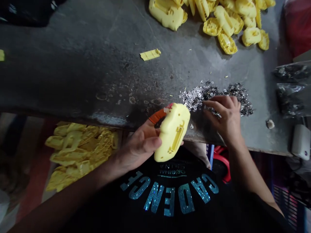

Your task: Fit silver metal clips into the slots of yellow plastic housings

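Observation:
In my left hand (143, 142) is a yellow plastic shell (170, 139), tilted, with a long battery-type recess and small holes on the side facing me. My thumb presses its left edge while the other fingers go behind it. An orange band-like piece (156, 116) with a red end shows by that hand's forefinger; I cannot tell what it is. My right hand (225, 113) is over a pile of small metal clips (194, 97) on the table, fingers bent and apart. Nothing shows between its thumb and forefinger. One loose clip (191, 126) lies near the table edge.
More yellow shells (223, 19) are heaped at the back right of the grey table (97, 64). A flat yellow strip (150, 54) lies mid-table. Below the left edge is a stack of yellow parts (82, 149). Plastic bags of metal pieces (291, 97) and a white box (300, 142) stand right.

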Action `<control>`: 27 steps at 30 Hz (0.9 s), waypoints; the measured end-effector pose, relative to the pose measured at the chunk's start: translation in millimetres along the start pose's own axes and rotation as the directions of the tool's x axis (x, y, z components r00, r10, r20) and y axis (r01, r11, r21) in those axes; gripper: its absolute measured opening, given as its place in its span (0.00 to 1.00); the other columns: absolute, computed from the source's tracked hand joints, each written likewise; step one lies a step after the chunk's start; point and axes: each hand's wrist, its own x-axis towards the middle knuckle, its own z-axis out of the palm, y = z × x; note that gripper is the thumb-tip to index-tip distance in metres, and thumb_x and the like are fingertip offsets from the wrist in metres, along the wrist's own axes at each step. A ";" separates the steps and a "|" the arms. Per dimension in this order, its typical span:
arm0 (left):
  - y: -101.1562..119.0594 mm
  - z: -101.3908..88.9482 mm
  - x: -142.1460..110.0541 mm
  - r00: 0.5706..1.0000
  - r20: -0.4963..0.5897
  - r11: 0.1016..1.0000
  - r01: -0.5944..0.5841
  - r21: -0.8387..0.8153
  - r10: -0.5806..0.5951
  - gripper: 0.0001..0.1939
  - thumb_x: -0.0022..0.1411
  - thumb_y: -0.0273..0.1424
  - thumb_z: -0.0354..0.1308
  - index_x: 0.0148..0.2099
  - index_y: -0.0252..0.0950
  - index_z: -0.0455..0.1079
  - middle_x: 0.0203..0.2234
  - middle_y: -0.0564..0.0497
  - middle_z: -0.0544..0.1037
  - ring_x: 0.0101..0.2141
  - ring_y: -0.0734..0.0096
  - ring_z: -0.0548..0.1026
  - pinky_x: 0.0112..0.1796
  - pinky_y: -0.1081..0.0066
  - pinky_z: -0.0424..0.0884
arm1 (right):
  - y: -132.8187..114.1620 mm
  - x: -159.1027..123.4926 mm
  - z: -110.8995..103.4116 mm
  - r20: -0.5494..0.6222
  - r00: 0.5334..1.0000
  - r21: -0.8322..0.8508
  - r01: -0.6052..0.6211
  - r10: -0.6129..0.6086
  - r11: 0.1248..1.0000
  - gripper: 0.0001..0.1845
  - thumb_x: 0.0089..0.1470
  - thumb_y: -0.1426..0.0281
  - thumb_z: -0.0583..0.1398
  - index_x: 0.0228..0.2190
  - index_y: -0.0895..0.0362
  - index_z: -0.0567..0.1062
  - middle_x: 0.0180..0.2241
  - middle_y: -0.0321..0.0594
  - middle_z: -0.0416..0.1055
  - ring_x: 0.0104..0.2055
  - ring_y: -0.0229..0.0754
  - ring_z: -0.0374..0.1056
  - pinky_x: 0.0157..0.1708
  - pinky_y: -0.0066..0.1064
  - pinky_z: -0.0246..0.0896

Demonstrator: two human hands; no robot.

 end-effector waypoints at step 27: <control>-8.2 21.2 -6.5 0.983 -0.177 0.990 0.062 0.124 -0.039 0.35 0.70 0.48 0.73 0.74 0.49 0.73 0.64 0.45 0.86 0.55 0.47 0.89 0.41 0.67 0.87 | 7.0 -40.9 11.9 0.030 0.998 -0.106 0.062 -0.059 0.992 0.08 0.76 0.63 0.63 0.42 0.47 0.83 0.41 0.39 0.82 0.46 0.52 0.70 0.50 0.49 0.59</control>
